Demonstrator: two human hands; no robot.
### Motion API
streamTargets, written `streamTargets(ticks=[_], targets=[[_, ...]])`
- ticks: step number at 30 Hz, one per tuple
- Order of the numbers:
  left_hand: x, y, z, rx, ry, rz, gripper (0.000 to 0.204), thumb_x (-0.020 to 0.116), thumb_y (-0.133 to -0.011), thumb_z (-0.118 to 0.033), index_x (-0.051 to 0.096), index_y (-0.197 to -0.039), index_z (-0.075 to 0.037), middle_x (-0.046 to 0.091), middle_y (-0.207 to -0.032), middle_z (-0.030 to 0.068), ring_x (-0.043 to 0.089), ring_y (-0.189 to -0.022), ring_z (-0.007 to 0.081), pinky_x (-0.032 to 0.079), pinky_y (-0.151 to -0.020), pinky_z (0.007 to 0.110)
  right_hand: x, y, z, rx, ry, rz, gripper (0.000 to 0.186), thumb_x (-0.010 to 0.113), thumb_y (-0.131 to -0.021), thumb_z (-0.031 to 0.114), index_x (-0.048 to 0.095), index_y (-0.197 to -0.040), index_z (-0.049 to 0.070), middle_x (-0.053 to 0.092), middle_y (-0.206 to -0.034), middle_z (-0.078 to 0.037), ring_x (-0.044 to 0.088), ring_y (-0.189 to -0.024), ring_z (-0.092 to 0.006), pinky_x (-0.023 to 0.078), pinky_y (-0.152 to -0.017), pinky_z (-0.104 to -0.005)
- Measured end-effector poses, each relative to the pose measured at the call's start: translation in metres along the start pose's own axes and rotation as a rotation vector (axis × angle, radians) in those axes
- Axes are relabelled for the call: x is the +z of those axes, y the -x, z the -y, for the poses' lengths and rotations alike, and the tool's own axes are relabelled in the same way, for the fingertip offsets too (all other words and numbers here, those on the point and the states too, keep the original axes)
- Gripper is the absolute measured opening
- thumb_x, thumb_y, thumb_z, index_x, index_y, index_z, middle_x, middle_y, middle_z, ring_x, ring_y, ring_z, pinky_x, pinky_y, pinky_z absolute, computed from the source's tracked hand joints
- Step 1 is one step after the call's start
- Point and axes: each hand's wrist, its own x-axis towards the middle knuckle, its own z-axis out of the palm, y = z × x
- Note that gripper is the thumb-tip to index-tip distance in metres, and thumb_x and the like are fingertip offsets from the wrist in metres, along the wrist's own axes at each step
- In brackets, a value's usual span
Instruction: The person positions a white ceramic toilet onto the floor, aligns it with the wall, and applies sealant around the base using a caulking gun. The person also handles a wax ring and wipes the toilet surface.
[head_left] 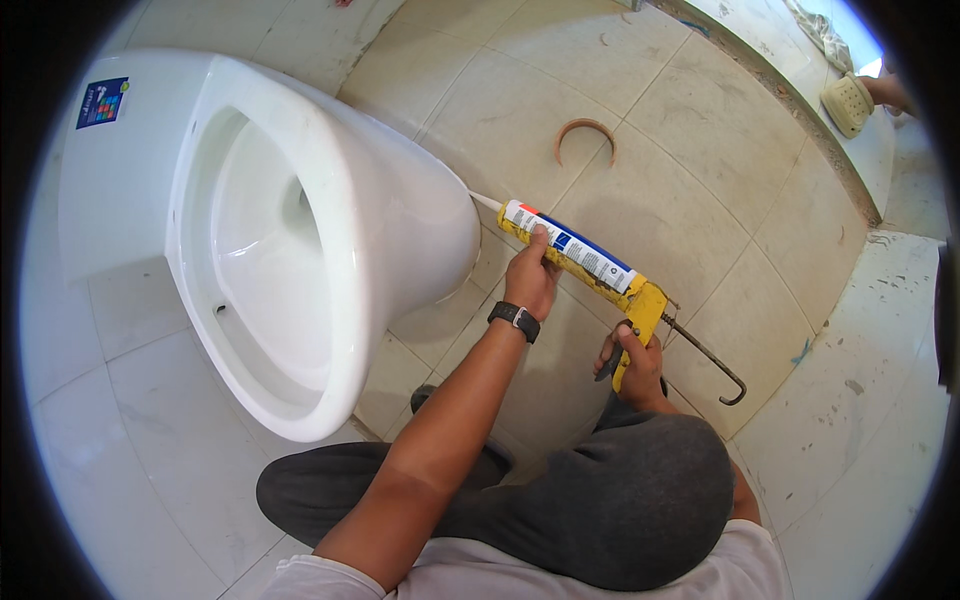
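Observation:
My left hand (532,275), with a dark watch at its wrist, is closed round the barrel of a yellow caulking gun (642,313) loaded with a white, blue and red cartridge (590,255). My right hand (640,370) grips the gun's handle and trigger, below the long hooked rod. The pale nozzle (486,201) points left and reaches the lower outer side of the white ceramic toilet (400,210), near where it stands on the tiles; whether it touches cannot be told exactly. The toilet's bowl is seat-less, with a colourful sticker (102,103) on the back.
A curved tan offcut (585,128) lies on the beige tiles (700,190). A pale step edge runs along the right. At upper right another person's foot in a cream clog (845,105) shows beside a crumpled cloth (820,32). My dark-trousered legs are folded below the gun.

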Motion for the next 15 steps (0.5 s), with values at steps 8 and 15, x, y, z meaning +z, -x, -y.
streamTargets(ticks=[8, 15], targets=[[0.008, 0.009, -0.010, -0.035, -0.075, -0.037, 0.032, 0.055, -0.101, -0.036, 0.057, -0.113, -0.006, 0.064, -0.104, 0.0037, 0.061, -0.096, 0.0166, 0.048, -0.090, 0.035, 0.009, 0.007, 0.001, 0.027, -0.025, -0.072, 0.027, 0.060, -0.091, 0.028, 0.054, -0.092, 0.002, 0.058, -0.066, -0.011, 0.059, -0.055, -0.0221, 0.051, -0.051, -0.0360], [0.013, 0.017, -0.017, -0.076, -0.149, -0.064, 0.034, 0.055, -0.101, -0.037, 0.057, -0.114, -0.006, 0.063, -0.105, 0.0032, 0.060, -0.099, 0.0164, 0.047, -0.092, 0.036, 0.013, 0.015, 0.001, 0.032, -0.052, -0.097, 0.029, 0.060, -0.090, 0.029, 0.053, -0.093, 0.002, 0.058, -0.066, -0.012, 0.060, -0.055, -0.0226, 0.052, -0.052, -0.0365]])
